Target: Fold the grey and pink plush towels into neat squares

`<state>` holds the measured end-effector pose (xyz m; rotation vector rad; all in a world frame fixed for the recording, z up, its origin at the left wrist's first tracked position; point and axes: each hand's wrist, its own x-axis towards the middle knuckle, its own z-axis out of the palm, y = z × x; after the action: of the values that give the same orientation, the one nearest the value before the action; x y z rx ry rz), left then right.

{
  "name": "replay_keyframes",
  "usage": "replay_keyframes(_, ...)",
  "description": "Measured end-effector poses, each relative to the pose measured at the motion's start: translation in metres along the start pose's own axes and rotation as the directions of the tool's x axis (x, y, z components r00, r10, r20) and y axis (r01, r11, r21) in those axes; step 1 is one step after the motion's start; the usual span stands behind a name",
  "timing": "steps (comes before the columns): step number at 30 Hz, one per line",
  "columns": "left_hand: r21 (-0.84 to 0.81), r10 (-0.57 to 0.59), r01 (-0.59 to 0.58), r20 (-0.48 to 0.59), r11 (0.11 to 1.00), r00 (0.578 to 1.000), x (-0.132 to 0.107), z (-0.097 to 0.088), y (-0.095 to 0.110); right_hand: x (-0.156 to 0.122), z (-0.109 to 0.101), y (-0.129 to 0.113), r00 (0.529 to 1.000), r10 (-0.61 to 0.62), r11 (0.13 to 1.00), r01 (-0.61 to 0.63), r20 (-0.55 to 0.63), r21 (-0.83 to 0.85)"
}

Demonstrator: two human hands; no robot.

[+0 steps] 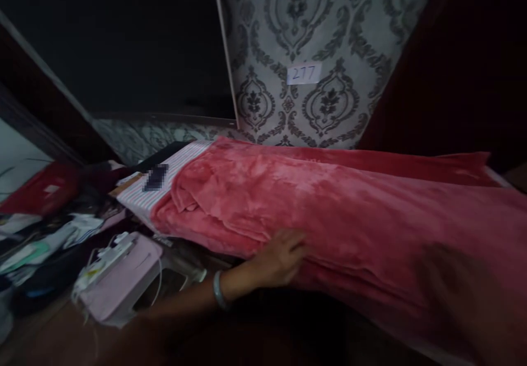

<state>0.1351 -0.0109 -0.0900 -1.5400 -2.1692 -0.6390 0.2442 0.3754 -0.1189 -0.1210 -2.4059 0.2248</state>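
A pink-red plush blanket lies folded in layers along a long surface beneath the wall. My left hand, with a pale bangle on the wrist, is at the blanket's near edge, its fingers curled on the fabric. Further right, my right hand is over the blanket, dark and blurred by motion, so its fingers do not show clearly. Past the blanket's left end shows a striped cloth with a dark, pixelated item on it.
At lower left stands a pinkish stool with a white power strip and cords on it. Clothes and a red bag crowd the far left. A large dark screen and a paper marked 277 are on the patterned wall.
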Motion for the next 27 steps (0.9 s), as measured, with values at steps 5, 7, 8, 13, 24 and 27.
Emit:
replay_keyframes(5,0.071,-0.441,0.524,-0.455,0.848,0.774,-0.097,-0.066,-0.081,-0.011,0.057,-0.082,0.955,-0.266,0.960,0.250,0.128,0.126)
replay_keyframes(7,0.017,-0.600,0.744,-0.579,0.668,0.553,-0.131,-0.099,-0.115,-0.013,0.065,-0.095,0.940,-0.284,0.958,0.269,0.191,0.099)
replay_keyframes(8,-0.037,-0.683,0.832,-0.592,0.554,0.428,-0.146,-0.115,-0.131,-0.014,0.066,-0.098,0.935,-0.290,0.957,0.278,0.205,0.087)
replay_keyframes(13,-0.259,-0.952,0.944,-0.280,0.203,0.128,-0.181,-0.160,-0.184,-0.013,0.067,-0.094,0.935,-0.281,0.959,0.263,0.217,0.107)
replay_keyframes(24,-0.728,-0.998,0.683,-0.043,0.064,0.047,-0.165,-0.156,-0.205,-0.015,0.066,-0.092,0.939,-0.227,0.970,0.194,0.259,0.144)
replay_keyframes(27,-0.865,-0.999,0.500,-0.014,0.034,0.044,-0.152,-0.148,-0.204,-0.013,0.065,-0.096,0.942,-0.196,0.976,0.159,0.273,0.151)
